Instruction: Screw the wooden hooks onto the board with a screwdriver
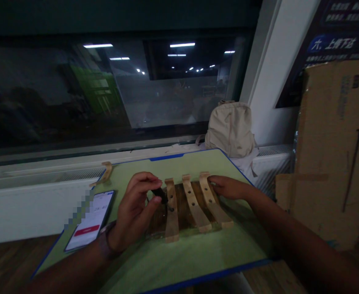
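A wooden assembly [191, 208] of three pale curved slats on a darker base lies on the green mat [179, 253]. My left hand [136, 208] is at its left side, fingers pinched on a small dark object [160, 194] next to the leftmost slat [171, 210]. My right hand [228, 188] rests at the upper right end of the assembly, fingers curled against the rightmost slat [212, 200]. A single loose slat [106, 171] lies at the mat's far left corner.
A lit phone [90, 220] lies on the mat to the left of my left hand. A beige backpack [231, 128] sits on the white sill [44, 179] behind. A large cardboard box [335, 147] stands at the right. A dark window fills the background.
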A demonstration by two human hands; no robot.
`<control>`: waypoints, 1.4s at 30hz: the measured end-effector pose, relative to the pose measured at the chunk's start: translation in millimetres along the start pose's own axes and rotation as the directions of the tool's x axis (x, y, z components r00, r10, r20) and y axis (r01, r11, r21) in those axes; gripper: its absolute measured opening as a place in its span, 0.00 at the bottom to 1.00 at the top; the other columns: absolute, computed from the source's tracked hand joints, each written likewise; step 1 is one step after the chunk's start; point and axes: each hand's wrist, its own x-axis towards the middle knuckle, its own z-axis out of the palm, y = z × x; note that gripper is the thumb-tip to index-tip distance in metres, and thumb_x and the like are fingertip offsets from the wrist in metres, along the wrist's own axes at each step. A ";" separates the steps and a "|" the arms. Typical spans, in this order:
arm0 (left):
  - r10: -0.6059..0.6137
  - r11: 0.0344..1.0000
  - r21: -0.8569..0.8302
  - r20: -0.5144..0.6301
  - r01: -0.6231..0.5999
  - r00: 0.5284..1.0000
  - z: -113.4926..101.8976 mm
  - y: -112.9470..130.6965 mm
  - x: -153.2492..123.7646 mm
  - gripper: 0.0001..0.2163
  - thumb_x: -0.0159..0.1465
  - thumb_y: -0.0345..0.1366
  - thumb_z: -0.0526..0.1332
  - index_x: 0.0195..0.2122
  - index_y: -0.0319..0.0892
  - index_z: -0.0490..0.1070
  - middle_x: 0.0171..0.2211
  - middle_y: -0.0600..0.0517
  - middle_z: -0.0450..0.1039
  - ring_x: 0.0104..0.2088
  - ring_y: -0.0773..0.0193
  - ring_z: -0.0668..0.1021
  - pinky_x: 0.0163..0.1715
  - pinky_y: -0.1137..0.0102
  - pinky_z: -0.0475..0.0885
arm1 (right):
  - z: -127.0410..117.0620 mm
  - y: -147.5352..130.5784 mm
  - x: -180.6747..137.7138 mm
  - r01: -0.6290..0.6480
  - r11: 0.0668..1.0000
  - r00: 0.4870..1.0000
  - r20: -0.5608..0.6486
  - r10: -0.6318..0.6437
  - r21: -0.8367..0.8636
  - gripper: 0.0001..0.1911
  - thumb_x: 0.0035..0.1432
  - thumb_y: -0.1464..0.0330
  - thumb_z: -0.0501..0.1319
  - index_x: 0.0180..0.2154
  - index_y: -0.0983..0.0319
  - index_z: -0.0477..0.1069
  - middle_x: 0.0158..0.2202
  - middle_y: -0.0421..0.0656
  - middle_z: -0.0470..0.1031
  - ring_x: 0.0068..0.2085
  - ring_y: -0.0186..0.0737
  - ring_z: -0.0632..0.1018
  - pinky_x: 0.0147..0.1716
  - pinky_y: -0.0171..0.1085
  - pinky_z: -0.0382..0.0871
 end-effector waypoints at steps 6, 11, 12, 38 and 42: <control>-0.070 0.996 0.049 0.034 0.068 0.997 -2.3 -1.8 -4.9 0.13 0.69 0.29 0.61 0.52 0.48 0.75 0.43 0.49 0.77 0.44 0.63 0.80 0.44 0.69 0.78 | -1.7 -2.9 1.2 -0.002 1.000 0.999 0.036 0.002 0.003 0.14 0.64 0.71 0.55 0.46 0.62 0.77 0.50 0.51 0.82 0.50 0.50 0.81 0.52 0.46 0.74; -0.088 0.994 -0.050 0.118 0.094 0.989 -0.3 3.7 -6.3 0.14 0.72 0.31 0.57 0.56 0.48 0.73 0.48 0.47 0.79 0.50 0.60 0.80 0.51 0.63 0.77 | -1.6 -1.4 1.8 0.025 0.999 1.000 0.018 -0.025 0.028 0.14 0.64 0.71 0.54 0.46 0.61 0.77 0.49 0.48 0.83 0.49 0.48 0.81 0.52 0.44 0.74; -0.051 0.996 -0.061 0.123 0.058 0.991 -0.6 3.6 -4.6 0.13 0.71 0.32 0.59 0.54 0.48 0.74 0.48 0.46 0.78 0.50 0.59 0.80 0.50 0.63 0.77 | -1.5 -0.8 1.9 0.032 0.999 0.999 0.018 -0.032 0.030 0.14 0.64 0.71 0.55 0.46 0.61 0.77 0.49 0.48 0.83 0.49 0.48 0.81 0.52 0.44 0.74; -0.135 0.991 0.014 0.108 0.135 0.985 -2.4 -0.2 -6.4 0.21 0.71 0.25 0.56 0.62 0.52 0.68 0.52 0.51 0.77 0.52 0.66 0.79 0.54 0.69 0.74 | -2.2 1.3 1.9 0.038 0.999 0.998 0.041 -0.039 0.037 0.12 0.65 0.70 0.55 0.45 0.61 0.76 0.48 0.49 0.82 0.51 0.50 0.81 0.54 0.47 0.73; -0.003 1.000 -0.020 0.166 0.007 0.986 -2.1 -2.5 -5.6 0.19 0.69 0.25 0.58 0.59 0.50 0.70 0.54 0.48 0.75 0.56 0.62 0.76 0.57 0.65 0.72 | -2.1 0.8 1.9 0.031 0.998 0.998 0.045 -0.034 0.048 0.13 0.65 0.70 0.54 0.46 0.62 0.76 0.49 0.50 0.82 0.50 0.51 0.81 0.53 0.48 0.74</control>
